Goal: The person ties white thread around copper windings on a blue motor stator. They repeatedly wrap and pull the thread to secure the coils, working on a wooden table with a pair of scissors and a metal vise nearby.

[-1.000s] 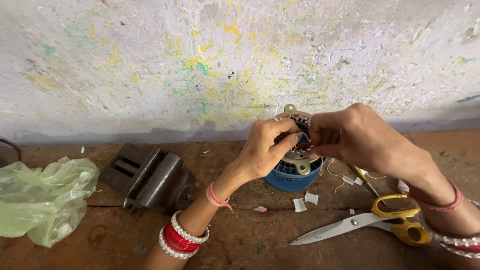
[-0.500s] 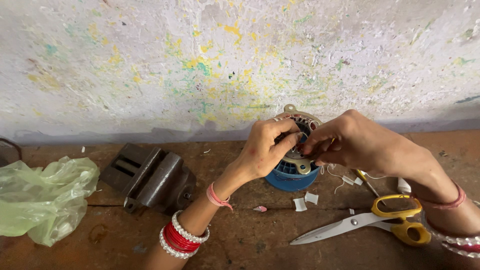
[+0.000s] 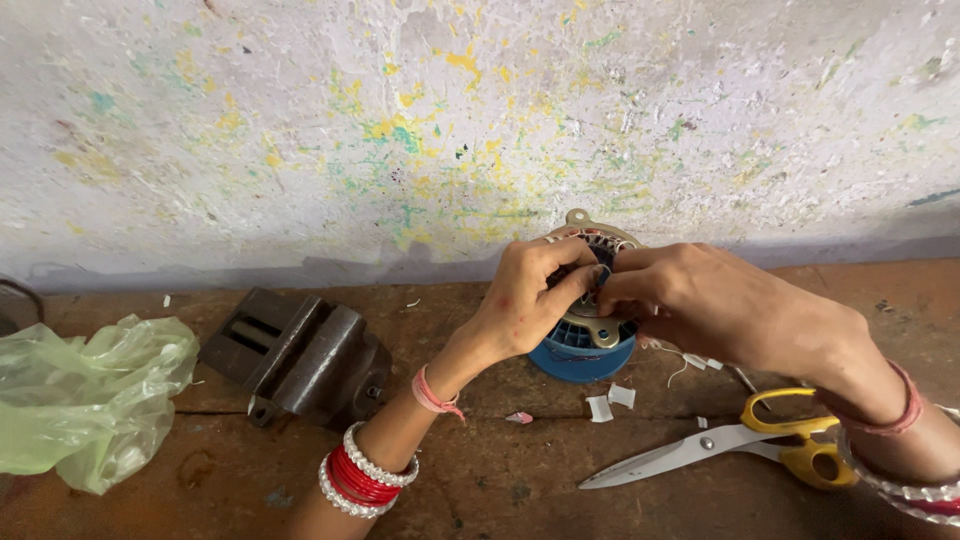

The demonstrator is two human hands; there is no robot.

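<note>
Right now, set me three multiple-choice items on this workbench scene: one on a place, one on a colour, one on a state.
1. Where do the scissors lie?
A. on the bench, right of the round motor part
B. on the green plastic bag
C. inside the metal vise

2. What colour are the scissor handles?
A. red
B. yellow
C. black

3. What are the hands doing?
A. both resting flat on the bench
B. one holding the scissors
C. left hand and right hand both on the motor part

Answers: 1 A, the blades lie on the wood beside the part; 2 B, the loops are yellow; 3 C, fingers of both meet on its top.
</note>
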